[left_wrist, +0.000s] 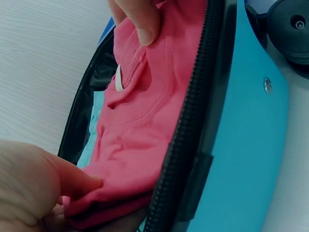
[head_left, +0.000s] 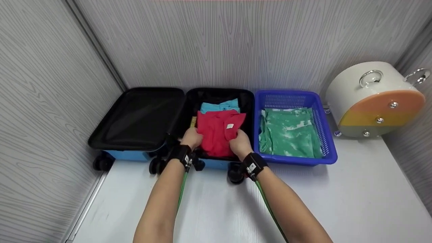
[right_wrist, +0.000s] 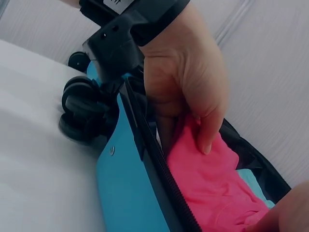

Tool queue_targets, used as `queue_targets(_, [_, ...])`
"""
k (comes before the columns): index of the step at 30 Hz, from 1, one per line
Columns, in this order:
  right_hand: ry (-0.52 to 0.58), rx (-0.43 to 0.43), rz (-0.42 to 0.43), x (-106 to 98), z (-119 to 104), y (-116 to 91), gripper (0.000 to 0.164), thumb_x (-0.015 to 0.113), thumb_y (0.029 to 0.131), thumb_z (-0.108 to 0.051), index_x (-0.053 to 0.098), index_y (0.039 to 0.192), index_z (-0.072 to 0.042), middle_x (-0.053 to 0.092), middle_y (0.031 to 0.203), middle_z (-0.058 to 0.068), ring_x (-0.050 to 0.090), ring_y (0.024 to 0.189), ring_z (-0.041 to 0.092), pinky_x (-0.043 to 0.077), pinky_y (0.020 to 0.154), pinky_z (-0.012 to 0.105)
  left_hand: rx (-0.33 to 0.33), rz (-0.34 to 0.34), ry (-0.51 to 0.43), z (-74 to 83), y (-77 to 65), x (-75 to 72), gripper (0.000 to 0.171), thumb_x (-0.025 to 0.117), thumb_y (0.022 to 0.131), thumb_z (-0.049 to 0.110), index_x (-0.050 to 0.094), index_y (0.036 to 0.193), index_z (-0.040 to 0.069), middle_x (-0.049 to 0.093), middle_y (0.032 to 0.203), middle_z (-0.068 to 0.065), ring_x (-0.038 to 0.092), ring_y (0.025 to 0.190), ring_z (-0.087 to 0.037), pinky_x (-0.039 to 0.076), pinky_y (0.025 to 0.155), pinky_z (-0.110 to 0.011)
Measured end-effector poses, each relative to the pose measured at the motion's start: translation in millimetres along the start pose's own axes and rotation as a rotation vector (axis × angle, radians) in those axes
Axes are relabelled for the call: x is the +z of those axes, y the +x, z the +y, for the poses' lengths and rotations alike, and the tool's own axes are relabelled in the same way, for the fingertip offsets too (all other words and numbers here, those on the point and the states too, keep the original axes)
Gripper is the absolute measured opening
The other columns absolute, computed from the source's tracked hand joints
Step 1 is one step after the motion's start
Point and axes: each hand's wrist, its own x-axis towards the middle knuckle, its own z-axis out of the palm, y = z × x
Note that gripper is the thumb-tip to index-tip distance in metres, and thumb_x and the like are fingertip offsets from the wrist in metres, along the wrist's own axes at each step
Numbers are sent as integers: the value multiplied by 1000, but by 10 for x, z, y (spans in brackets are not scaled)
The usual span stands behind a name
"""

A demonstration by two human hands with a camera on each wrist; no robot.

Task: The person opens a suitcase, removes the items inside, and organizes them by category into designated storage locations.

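Observation:
A folded red shirt (head_left: 216, 131) with a white label lies in the right-hand shell of an open blue suitcase (head_left: 216, 164). My left hand (head_left: 192, 137) grips its left side, the thumb on top and the other fingers tucked under in the left wrist view. On the opposite side my right hand (head_left: 241, 144) pinches the shirt's edge by the label. The right wrist view shows the left hand (right_wrist: 186, 82) with the cloth between thumb and fingers; only part of the right hand (right_wrist: 289, 212) appears there. Light-blue folded clothing (head_left: 219, 106) peeks out behind the shirt.
The suitcase's black-lined other half (head_left: 138, 118) lies open at left, with wheels along its front. Right of the suitcase stands a blue basket (head_left: 293, 160) holding a green-and-white folded garment (head_left: 292, 133). A white rounded case (head_left: 357, 82) with a striped coloured front is at far right.

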Motion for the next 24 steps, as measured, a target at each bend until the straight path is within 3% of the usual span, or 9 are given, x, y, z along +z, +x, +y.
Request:
queue_targets(7, [-94, -109, -39, -71, 26, 25, 68, 37, 90, 14, 38, 156, 1, 44, 156, 16, 38, 145, 28, 36, 115, 39, 29, -11, -70, 43, -67, -44, 53, 36, 105, 4, 33, 157, -4, 38, 158, -20, 47, 75, -18, 41, 72, -30])
queue_targets(9, [-107, -142, -46, -97, 21, 22, 69, 36, 90, 14, 37, 157, -2, 42, 158, 15, 36, 146, 27, 35, 116, 39, 36, -17, -82, 73, -81, -58, 54, 34, 106, 5, 28, 159, -3, 30, 163, -19, 49, 85, -20, 39, 73, -31])
queue_targets(11, [-114, -171, -52, -119, 11, 22, 70, 35, 91, 13, 36, 158, -3, 40, 159, 14, 35, 147, 26, 34, 116, 38, 50, -11, -78, 109, -87, -66, 54, 33, 106, 6, 29, 159, -3, 30, 163, -18, 53, 106, -23, 40, 79, -31])
queue_targets(14, [-127, -205, -47, -156, -13, 17, 69, 36, 94, 12, 35, 160, -7, 40, 160, 11, 36, 146, 24, 36, 115, 36, 87, 1, -91, 175, -94, -61, 52, 34, 107, 7, 32, 158, -3, 33, 162, -18, 47, 130, -27, 42, 90, -32])
queue_targets(17, [-134, -240, -32, -198, -46, 14, 67, 36, 97, 10, 35, 160, -11, 40, 160, 9, 41, 142, 21, 39, 111, 35, 133, 21, -100, 247, -97, -43, 49, 35, 108, 8, 38, 155, -2, 40, 158, -17, 49, 131, -26, 43, 96, -32])
queue_targets(21, [-153, -293, 4, -265, -99, 26, 65, 36, 98, 10, 36, 160, -12, 40, 160, 7, 42, 142, 20, 40, 108, 33, 198, 47, -98, 341, -108, -15, 46, 35, 110, 10, 43, 153, -2, 45, 154, -18, 53, 121, -25, 45, 93, -31])
queue_targets(24, [-168, -327, 29, -332, -141, 41, 66, 36, 98, 11, 37, 159, -11, 40, 160, 7, 38, 145, 21, 38, 112, 32, 237, 66, -92, 411, -119, 10, 46, 35, 110, 12, 40, 154, -3, 43, 156, -18, 52, 126, -27, 44, 98, -33])
